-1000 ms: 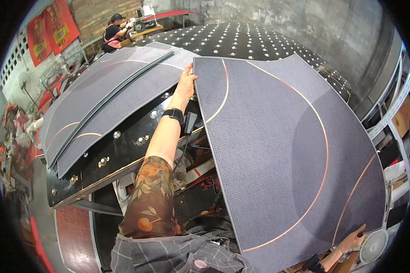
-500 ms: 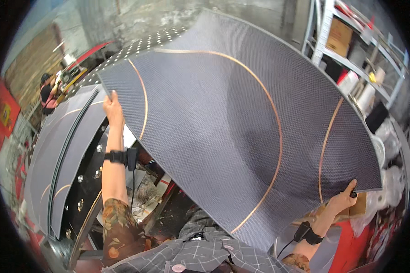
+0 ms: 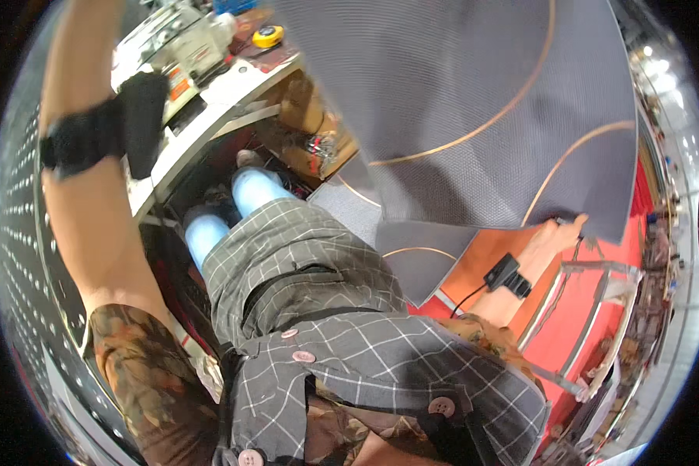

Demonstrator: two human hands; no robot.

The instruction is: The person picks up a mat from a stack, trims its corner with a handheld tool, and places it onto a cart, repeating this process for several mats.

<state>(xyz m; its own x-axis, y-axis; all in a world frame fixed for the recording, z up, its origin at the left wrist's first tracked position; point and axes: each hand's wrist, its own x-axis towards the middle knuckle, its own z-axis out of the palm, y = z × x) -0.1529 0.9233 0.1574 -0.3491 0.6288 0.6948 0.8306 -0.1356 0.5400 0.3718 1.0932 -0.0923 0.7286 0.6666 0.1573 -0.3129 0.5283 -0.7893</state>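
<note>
1. Two arms are on one big grey woven sheet with thin copper-coloured curved lines [image 3: 474, 101], and that sheet fills the upper right of the view.
2. The right hand [image 3: 561, 233] pinches the sheet's lower edge, fingers closed on it, so the panel stretches up and to the left away from that hand.
3. The left arm, with a black wrist strap [image 3: 81, 140], reaches straight up out of view, so I can't tell what that hand is doing.
4. The sheet's long side runs diagonally between the two arms, and the right hand is the nearer one.
5. A cluttered white workbench [image 3: 210, 101] sits under the raised left arm.
</note>
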